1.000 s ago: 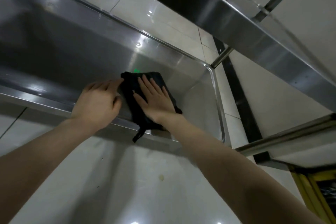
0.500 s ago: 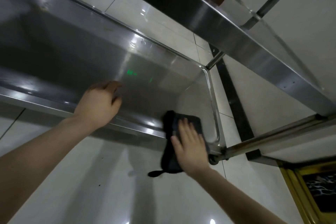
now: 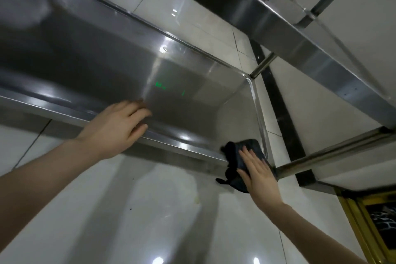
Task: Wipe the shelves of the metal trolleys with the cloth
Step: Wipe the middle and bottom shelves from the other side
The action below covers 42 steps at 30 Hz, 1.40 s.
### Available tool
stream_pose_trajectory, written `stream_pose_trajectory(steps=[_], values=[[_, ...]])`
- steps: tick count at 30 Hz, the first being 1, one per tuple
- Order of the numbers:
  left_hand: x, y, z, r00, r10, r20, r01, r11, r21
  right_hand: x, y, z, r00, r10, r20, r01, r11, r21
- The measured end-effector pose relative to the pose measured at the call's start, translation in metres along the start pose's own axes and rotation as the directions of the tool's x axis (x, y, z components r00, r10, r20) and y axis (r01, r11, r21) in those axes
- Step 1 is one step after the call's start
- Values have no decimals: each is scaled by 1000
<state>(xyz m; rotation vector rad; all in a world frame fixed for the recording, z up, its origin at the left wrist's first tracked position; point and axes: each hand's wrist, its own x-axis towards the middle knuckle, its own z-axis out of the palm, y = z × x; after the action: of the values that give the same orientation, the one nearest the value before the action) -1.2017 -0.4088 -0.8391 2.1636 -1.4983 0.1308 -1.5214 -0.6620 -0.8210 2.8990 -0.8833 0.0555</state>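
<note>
Your right hand (image 3: 260,174) is pressing flat, fingers straight, on the folded dark cloth (image 3: 246,152), which is lying over the near right corner rim of the shiny stainless-steel lower trolley shelf (image 3: 85,66). Your left hand (image 3: 116,126) is resting on that shelf's front rim, fingers relaxed and holding nothing. Beyond, the steel upper shelf (image 3: 289,30) is crossing overhead.

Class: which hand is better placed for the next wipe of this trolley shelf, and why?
The right hand: it presses flat on the cloth in the shelf corner. The left hand rests on the rim, holding nothing.
</note>
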Motion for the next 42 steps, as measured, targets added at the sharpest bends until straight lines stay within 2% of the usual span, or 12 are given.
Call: stream_pose_trajectory(steps=[4, 9, 13, 18, 21, 23, 25, 30, 32, 35, 39, 42], values=[[-16, -17, -11, 999, -14, -30, 15, 1000, 6, 8, -48, 1, 995, -71, -75, 73, 997, 22], [-31, -42, -30, 996, -72, -57, 75, 995, 60, 65, -188, 0, 918, -353, -182, 375, 921, 105], [-42, -59, -41, 971, -192, -140, 202, 977, 65, 109, -267, -5, 879, -470, -82, 477, 856, 201], [-45, -69, -53, 948, -250, -196, 277, 952, 130, 88, -195, -12, 887, -462, 9, 456, 879, 140], [-44, -76, -56, 948, -256, -187, 288, 942, 172, 62, -114, -16, 947, -288, 141, 272, 954, 125], [-48, -85, -56, 943, -281, -179, 314, 928, 199, 51, -94, -20, 955, -187, 229, 165, 980, 109], [-54, -93, -55, 935, -303, -185, 338, 919, 204, 54, -110, -22, 937, -209, 280, 200, 978, 62], [-66, -102, -54, 927, -314, -206, 345, 929, 135, 111, -220, -31, 793, -544, 274, 532, 838, 125], [-67, -108, -57, 915, -302, -266, 331, 941, 70, 139, -276, -32, 799, -551, 240, 521, 834, 181], [-69, -118, -63, 888, -330, -321, 370, 926, 72, 159, -337, -24, 868, -483, 113, 450, 863, 230], [-79, -125, -66, 883, -391, -261, 442, 879, 178, 138, -308, -20, 853, -518, 71, 491, 841, 228], [-83, -131, -67, 868, -430, -248, 480, 854, 201, 125, -223, -18, 902, -411, 132, 383, 903, 197]])
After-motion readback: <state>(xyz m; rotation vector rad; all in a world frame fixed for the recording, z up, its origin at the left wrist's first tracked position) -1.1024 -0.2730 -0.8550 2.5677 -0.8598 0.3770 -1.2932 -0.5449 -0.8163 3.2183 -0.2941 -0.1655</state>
